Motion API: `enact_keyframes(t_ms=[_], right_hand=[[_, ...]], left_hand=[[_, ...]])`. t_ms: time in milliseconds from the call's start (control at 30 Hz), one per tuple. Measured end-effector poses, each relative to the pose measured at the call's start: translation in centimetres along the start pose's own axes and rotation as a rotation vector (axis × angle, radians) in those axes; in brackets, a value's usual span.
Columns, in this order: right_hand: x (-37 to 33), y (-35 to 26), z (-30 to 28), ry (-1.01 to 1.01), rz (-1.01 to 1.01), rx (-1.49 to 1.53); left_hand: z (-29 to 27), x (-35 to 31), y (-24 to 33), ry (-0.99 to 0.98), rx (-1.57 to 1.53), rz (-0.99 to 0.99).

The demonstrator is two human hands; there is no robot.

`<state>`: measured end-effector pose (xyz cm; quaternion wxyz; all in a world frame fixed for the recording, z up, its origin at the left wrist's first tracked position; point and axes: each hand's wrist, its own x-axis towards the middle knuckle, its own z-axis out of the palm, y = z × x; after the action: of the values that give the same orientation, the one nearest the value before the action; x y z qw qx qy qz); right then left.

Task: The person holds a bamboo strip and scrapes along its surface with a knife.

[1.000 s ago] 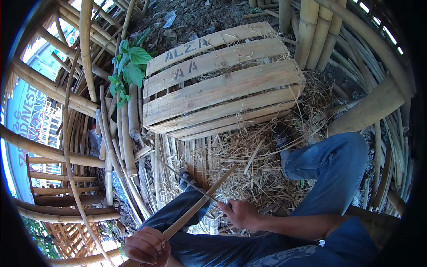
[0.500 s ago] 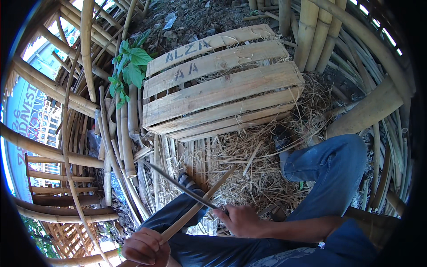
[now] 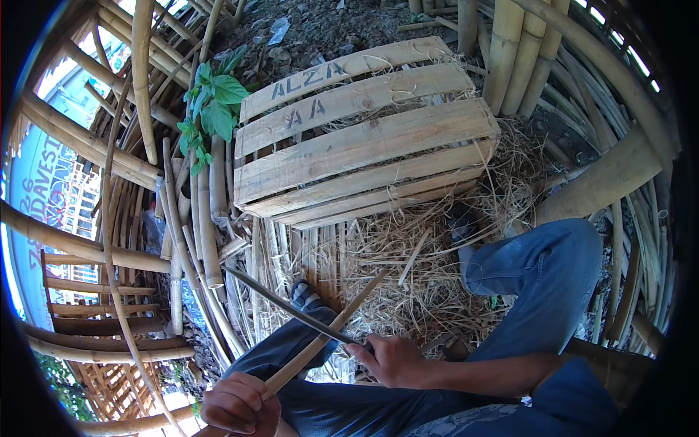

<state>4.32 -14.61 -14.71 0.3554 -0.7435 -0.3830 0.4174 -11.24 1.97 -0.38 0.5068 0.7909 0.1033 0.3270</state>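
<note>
My left hand (image 3: pixel 239 405), low in the picture, is closed around the lower end of a flat bamboo strip (image 3: pixel 293 366). The strip slants up and to the right, in front of my legs. My right hand (image 3: pixel 397 362) grips the dark handle of a long knife (image 3: pixel 271 297). Its narrow blade points to the upper left and lies across the strip, a little above my left hand. Whether the edge bites into the bamboo cannot be made out. Part of the handle is hidden by my right fingers.
A slatted wooden crate (image 3: pixel 364 149) stands ahead, with straw-like bamboo shavings (image 3: pixel 408 291) heaped before it. Bamboo poles (image 3: pixel 207 240) and a leafy plant (image 3: pixel 216 102) are on the left. Thick bamboo posts (image 3: pixel 506 54) rise at the far right. My bent knees flank the work.
The knife has shifted slightly, its tip a little further left and down. My left hand and the bamboo strip have hardly moved.
</note>
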Motion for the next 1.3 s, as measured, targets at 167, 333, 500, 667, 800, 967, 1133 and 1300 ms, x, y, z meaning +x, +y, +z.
enact_keyframes(t_ms=[167, 333, 500, 667, 800, 967, 1133, 1300], right_hand=[[1.4, 0.8, -0.7, -0.015, 0.13, -0.071], [0.2, 0.9, 0.1, -0.052, -0.001, -0.018], [2.2, 2.0, -0.3, 0.027, 0.186, -0.087], [1.4, 1.6, -0.1, -0.02, 0.104, -0.102], [0.3, 1.3, 0.1, 0.058, -0.104, -0.129], [2.5, 2.1, -0.8, 0.023, 0.132, -0.232], [0.6, 1.3, -0.4, 0.035, -0.019, -0.165], [1.6, 2.1, -0.9, 0.036, 0.014, -0.218]], left_hand=[[-1.0, -0.6, 0.0, -0.015, -0.07, 0.004], [0.2, 0.4, 1.2, 0.026, 0.094, -0.104], [4.4, 1.5, -1.3, 0.722, -0.915, 0.42], [1.4, 1.2, -2.0, 0.189, -0.6, 0.276], [-0.2, -0.9, -3.0, 0.23, -0.514, 0.336], [0.7, 0.3, -3.1, 0.217, -0.595, 0.344], [5.4, 3.4, 0.1, 0.775, -0.927, 0.426], [4.9, 4.2, 2.7, 0.416, -0.173, 0.067]])
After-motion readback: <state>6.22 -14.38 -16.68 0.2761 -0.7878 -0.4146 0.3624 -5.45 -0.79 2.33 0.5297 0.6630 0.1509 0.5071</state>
